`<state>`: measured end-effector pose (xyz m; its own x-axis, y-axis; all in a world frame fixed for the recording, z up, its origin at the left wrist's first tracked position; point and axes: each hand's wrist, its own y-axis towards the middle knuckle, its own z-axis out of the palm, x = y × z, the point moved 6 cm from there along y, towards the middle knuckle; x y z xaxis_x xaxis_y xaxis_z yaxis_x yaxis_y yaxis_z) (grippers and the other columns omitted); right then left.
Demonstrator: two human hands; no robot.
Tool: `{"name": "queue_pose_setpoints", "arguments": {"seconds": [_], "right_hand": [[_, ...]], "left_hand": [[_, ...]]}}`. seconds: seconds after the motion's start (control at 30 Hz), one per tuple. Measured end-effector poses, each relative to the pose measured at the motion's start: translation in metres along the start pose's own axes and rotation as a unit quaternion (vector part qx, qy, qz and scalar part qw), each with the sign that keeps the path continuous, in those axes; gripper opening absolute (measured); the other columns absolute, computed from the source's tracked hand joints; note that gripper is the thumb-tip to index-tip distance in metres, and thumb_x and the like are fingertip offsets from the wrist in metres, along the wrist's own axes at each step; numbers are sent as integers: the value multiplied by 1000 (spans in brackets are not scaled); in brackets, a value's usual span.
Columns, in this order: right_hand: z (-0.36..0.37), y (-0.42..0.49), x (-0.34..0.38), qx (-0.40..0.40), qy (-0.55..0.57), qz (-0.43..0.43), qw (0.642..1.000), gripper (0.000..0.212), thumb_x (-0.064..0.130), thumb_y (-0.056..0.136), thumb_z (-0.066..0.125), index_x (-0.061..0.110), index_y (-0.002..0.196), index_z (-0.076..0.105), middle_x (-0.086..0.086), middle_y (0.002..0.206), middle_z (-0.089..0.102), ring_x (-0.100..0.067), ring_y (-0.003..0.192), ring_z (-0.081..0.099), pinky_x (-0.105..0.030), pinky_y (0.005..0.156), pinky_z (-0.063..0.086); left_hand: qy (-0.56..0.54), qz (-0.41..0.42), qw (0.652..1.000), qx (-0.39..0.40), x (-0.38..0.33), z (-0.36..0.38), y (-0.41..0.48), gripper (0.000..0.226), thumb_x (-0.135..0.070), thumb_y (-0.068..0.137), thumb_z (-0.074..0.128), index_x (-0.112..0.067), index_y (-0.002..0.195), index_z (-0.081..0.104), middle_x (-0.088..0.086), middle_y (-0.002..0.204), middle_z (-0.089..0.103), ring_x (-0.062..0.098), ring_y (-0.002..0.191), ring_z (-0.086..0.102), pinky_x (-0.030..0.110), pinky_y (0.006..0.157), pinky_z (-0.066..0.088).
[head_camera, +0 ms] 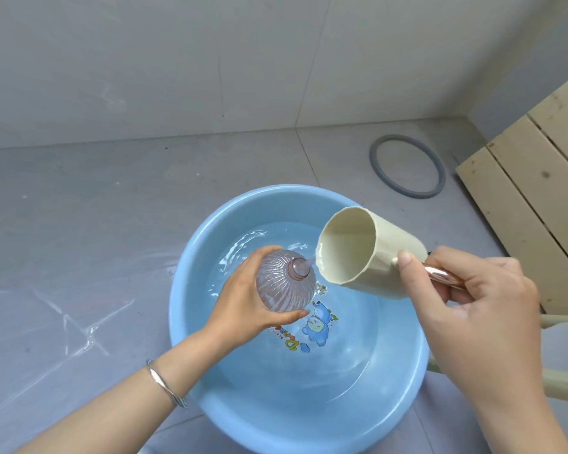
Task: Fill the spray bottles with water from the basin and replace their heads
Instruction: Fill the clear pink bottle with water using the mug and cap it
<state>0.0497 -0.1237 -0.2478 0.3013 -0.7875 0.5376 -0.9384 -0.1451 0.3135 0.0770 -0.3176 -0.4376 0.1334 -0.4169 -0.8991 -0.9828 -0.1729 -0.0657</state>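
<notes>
Head view. The left hand (243, 303) wraps the ribbed body of a clear pinkish bottle (284, 283), fingers closed around its far and near sides, and holds it upright over the blue basin (191, 257) with its open neck uppermost. No spray head is fitted, and none is visible. The right hand (473, 299) pinches the shiny handle of a cream cup (368, 253), thumb pressed on the cup wall, and tips it left so that its rim sits just beside the bottle neck; a thin stream runs from the rim into the neck. The basin stands on the grey floor and holds shallow water. A grey ring (407, 167) lies on the floor beyond it, and wooden slats (532, 178) lean at the far right.

Assessment: the bottle is thin plastic, light now but gaining weight as it fills, and likely slippery when wet. The ribbed body gives the surest hold; squeezing may push water out. The narrow neck invites spillage.
</notes>
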Motion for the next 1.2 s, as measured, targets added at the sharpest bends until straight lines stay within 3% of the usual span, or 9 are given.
{"name": "queue_pose_setpoints", "arguments": {"seconds": [0.07, 0.17, 0.27, 0.33, 0.47, 0.6, 0.73, 0.93, 1.2], "right_hand": [[5, 2, -17, 10, 113, 63, 991, 49, 36, 80, 63, 6, 49, 38, 2, 44, 27, -12, 50, 23, -19, 47, 19], [15, -2, -41, 14, 207, 125, 970, 50, 19, 85, 68, -9, 56, 40, 9, 46, 19, -7, 45, 18, -17, 44, 15], [24, -10, -60, 23, 218, 143, 965, 53, 36, 79, 64, -6, 55, 41, 3, 50, 21, -9, 52, 22, -21, 49, 21], [31, -14, -70, 33, 154, 129, 979, 54, 47, 77, 58, -2, 57, 49, -2, 47, 28, -14, 54, 27, -26, 53, 24], [45, -20, -63, 29, -57, -14, 998, 41, 40, 83, 52, 18, 50, 42, 2, 43, 41, -12, 55, 36, -30, 65, 24], [58, -28, -55, 16, -188, -165, 968, 33, 30, 84, 52, 21, 53, 47, 10, 47, 43, -16, 46, 45, -26, 68, 18], [63, -39, -52, -28, -242, -262, 934, 32, 22, 86, 56, 18, 55, 47, 5, 51, 47, -22, 50, 51, -28, 68, 24], [63, -42, -46, -86, -305, -321, 893, 34, 18, 85, 60, 18, 55, 42, 2, 52, 38, -20, 61, 44, -30, 69, 29], [80, -48, -62, -49, -360, -375, 853, 30, 14, 77, 62, 19, 56, 41, 1, 53, 38, -20, 57, 43, -29, 75, 32]], "left_hand": [[-9, 1, 1000, 1, -2, 0, -1, 94, -64, 47, 84, -44, 129, 41, -24, 126, 53, -1, 116, 51, 14, 98, 37], [-19, 8, 1000, -5, -5, -2, 0, 93, -57, 49, 88, -42, 129, 43, -25, 124, 55, -2, 115, 52, 14, 98, 38], [-30, 12, 999, -10, -8, -5, 1, 91, -58, 48, 87, -44, 127, 43, -27, 122, 55, -1, 115, 53, 16, 99, 39], [-34, 13, 999, -16, -9, -8, 0, 88, -61, 47, 84, -47, 124, 42, -31, 121, 53, -4, 115, 53, 10, 96, 38], [-37, 10, 999, -27, -8, -13, 0, 88, -60, 47, 84, -46, 123, 43, -33, 119, 54, -6, 112, 54, 8, 93, 38], [-37, 12, 999, -29, -9, -14, 2, 90, -49, 48, 92, -41, 125, 45, -27, 118, 58, -2, 111, 56, 12, 93, 41], [-37, 13, 999, -30, -10, -14, 2, 92, -46, 49, 93, -36, 128, 46, -22, 121, 59, 0, 113, 56, 22, 99, 43], [-55, 12, 998, -30, -16, -14, 2, 91, -50, 48, 91, -37, 127, 47, -23, 121, 59, 1, 114, 56, 22, 98, 44], [-70, 13, 997, -31, -24, -18, 1, 88, -57, 46, 85, -37, 124, 48, -25, 117, 60, -1, 111, 57, 10, 93, 41]]}}
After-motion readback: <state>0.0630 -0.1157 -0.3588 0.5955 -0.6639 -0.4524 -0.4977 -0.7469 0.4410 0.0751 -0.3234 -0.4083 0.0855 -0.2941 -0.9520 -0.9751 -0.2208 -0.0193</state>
